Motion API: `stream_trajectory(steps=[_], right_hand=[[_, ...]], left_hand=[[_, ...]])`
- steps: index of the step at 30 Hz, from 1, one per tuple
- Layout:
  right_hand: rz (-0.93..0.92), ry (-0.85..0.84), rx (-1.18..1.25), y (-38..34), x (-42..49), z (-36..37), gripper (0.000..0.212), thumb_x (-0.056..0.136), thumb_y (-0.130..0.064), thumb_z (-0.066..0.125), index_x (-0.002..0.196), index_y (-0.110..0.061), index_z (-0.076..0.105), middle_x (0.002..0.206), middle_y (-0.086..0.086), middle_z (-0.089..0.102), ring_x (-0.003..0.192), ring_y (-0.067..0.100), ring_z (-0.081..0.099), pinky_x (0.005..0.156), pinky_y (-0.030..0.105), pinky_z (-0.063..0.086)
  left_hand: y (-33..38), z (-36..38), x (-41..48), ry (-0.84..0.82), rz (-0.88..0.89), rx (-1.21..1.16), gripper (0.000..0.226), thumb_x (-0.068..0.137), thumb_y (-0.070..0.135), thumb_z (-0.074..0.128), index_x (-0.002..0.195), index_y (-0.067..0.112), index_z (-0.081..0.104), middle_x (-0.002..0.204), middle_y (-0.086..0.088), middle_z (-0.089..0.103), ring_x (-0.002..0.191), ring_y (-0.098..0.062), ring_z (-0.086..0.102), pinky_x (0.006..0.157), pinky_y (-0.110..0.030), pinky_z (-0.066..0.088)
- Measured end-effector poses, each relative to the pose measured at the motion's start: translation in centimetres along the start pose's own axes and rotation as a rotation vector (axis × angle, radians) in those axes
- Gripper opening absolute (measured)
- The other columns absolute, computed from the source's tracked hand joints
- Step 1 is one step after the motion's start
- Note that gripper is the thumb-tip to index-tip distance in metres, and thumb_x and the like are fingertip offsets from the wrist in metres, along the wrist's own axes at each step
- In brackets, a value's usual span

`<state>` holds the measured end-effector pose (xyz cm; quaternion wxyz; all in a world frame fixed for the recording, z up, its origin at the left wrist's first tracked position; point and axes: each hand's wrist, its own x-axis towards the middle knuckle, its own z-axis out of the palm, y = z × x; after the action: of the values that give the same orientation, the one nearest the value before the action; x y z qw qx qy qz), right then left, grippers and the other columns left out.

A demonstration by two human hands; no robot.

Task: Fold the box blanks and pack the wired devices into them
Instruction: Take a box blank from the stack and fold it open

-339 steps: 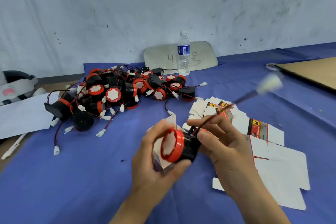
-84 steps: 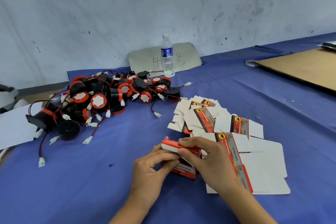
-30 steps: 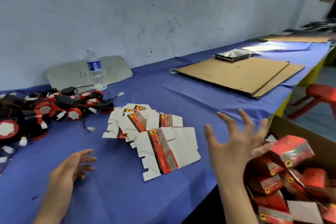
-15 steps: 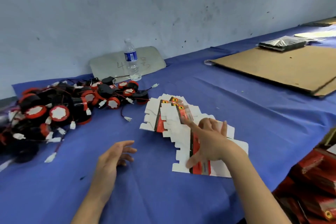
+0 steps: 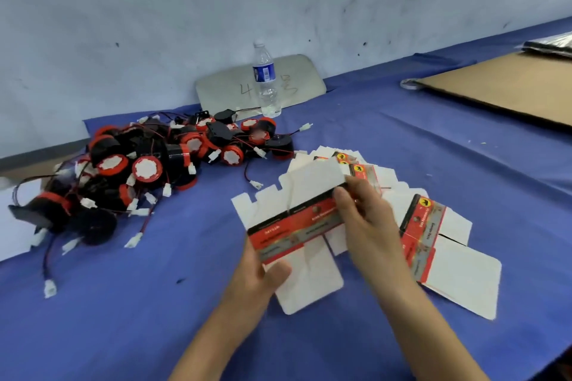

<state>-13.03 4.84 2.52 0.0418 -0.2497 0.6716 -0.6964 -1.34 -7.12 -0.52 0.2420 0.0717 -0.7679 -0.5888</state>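
Both hands hold one flat box blank (image 5: 297, 223) above the table (image 5: 402, 145): left hand (image 5: 263, 275) pinches its near end, right hand (image 5: 362, 219) grips the far end.

Both forearms bare, left hand (image 5: 259, 276) and right hand (image 5: 365, 219) ungloved, ringless.

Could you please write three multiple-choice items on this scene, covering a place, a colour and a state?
1. Where does the water bottle stand?
A. behind the pile of wired devices, by the wall
B. on the brown cardboard
C. beside the person's elbow

2. What colour is the table cloth?
A. green
B. blue
C. white

3. The box blank in both hands is
A. closed up
B. torn in half
C. still unfolded

Answers: 1 A, it stands near the wall; 2 B, blue throughout; 3 C, left hand and right hand hold it flat.
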Motion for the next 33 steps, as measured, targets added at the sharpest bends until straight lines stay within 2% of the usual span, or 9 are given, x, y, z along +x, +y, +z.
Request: stream_trajectory(steps=[6, 10, 13, 16, 18, 22, 26, 30, 33], right_hand=[[0.004, -0.225, 0.133, -0.3, -2.0, 2.0, 0.038, 0.085, -0.051, 0.056, 0.122, -0.041, 0.052, 0.107, -0.027, 0.065, 0.101, -0.009, 0.058, 0.081, 0.004, 0.042], [-0.007, -0.44, 0.15, 0.0, -3.8, 3.1, 0.062, 0.082, -0.053, 0.059, 0.139, -0.05, 0.034, 0.133, -0.039, 0.045, 0.125, -0.017, 0.038, 0.102, 0.008, 0.032], [0.035, -0.579, 0.23, 0.0, -4.5, 3.7, 0.056, 0.085, -0.05, 0.053, 0.139, -0.046, 0.039, 0.142, -0.031, 0.041, 0.131, -0.013, 0.034, 0.107, 0.013, 0.029], [-0.011, -0.507, 0.312, 0.1, -3.7, 2.8, 0.053, 0.08, -0.04, 0.065, 0.13, -0.045, 0.05, 0.134, -0.02, 0.054, 0.123, 0.001, 0.05, 0.098, 0.015, 0.041], [-0.051, -0.456, 0.329, 0.1, -3.1, 2.3, 0.057, 0.074, -0.043, 0.067, 0.128, -0.049, 0.048, 0.129, -0.017, 0.057, 0.12, 0.005, 0.054, 0.093, 0.018, 0.046], [-0.111, -0.385, 0.299, 0.9, -2.9, 2.3, 0.08, 0.07, -0.044, 0.073, 0.138, -0.052, 0.032, 0.139, -0.017, 0.048, 0.127, 0.007, 0.049, 0.1, 0.03, 0.046], [-0.107, -0.388, 0.318, 0.9, -3.2, 2.7, 0.077, 0.072, -0.043, 0.072, 0.14, -0.044, 0.036, 0.139, -0.014, 0.05, 0.128, 0.011, 0.049, 0.103, 0.036, 0.043], [-0.092, -0.267, 0.404, 0.4, -2.9, 2.4, 0.045, 0.084, -0.029, 0.063, 0.127, -0.017, 0.055, 0.103, -0.013, 0.069, 0.097, 0.003, 0.062, 0.081, 0.015, 0.048], [-0.052, -0.273, 0.403, 0.3, -3.0, 2.5, 0.042, 0.089, -0.033, 0.051, 0.129, -0.02, 0.054, 0.112, -0.016, 0.066, 0.108, 0.001, 0.059, 0.089, 0.016, 0.046]], left_hand=[[0.0, -1.3, 0.0, 0.206, 0.013, -0.128, 0.108, 0.064, 0.076, 0.067, 0.145, 0.017, 0.028, 0.134, -0.005, 0.056, 0.122, -0.023, 0.057, 0.097, -0.042, 0.049], [-0.9, 0.1, -0.8, 0.102, 0.027, 0.02, 0.073, 0.082, 0.041, 0.067, 0.136, 0.007, 0.033, 0.121, 0.014, 0.057, 0.124, 0.001, 0.051, 0.084, -0.005, 0.045], [-0.6, 1.1, -1.5, 0.007, 0.059, 0.011, 0.092, 0.071, 0.068, 0.069, 0.135, 0.015, 0.032, 0.128, 0.026, 0.048, 0.125, 0.014, 0.042, 0.089, -0.003, 0.038], [-0.3, 0.7, -1.1, 0.034, 0.142, -0.023, 0.117, 0.069, 0.031, 0.078, 0.148, 0.005, -0.003, 0.137, 0.025, 0.047, 0.126, 0.008, 0.044, 0.09, -0.01, 0.044], [0.0, 0.5, -0.9, 0.112, 0.221, -0.054, 0.123, 0.06, 0.011, 0.078, 0.15, 0.02, -0.006, 0.134, 0.033, 0.046, 0.124, 0.008, 0.046, 0.084, -0.013, 0.05], [0.7, 0.7, -1.0, 0.337, 0.304, 0.035, 0.118, 0.06, 0.038, 0.085, 0.139, 0.065, 0.001, 0.133, 0.047, 0.033, 0.123, 0.014, 0.043, 0.084, -0.007, 0.046], [0.7, 1.0, -0.8, 0.394, 0.418, 0.165, 0.113, 0.069, 0.033, 0.076, 0.143, 0.058, -0.006, 0.138, 0.049, 0.023, 0.126, 0.019, 0.035, 0.087, 0.0, 0.038], [0.2, 0.4, -0.7, 0.426, 0.49, 0.195, 0.098, 0.077, 0.056, 0.07, 0.144, 0.057, -0.001, 0.154, 0.02, 0.021, 0.137, -0.008, 0.036, 0.102, -0.021, 0.042], [0.4, 0.3, -0.9, 0.387, 0.413, 0.203, 0.096, 0.072, 0.046, 0.073, 0.146, 0.052, 0.013, 0.149, 0.028, 0.03, 0.134, -0.006, 0.041, 0.098, -0.027, 0.048]])
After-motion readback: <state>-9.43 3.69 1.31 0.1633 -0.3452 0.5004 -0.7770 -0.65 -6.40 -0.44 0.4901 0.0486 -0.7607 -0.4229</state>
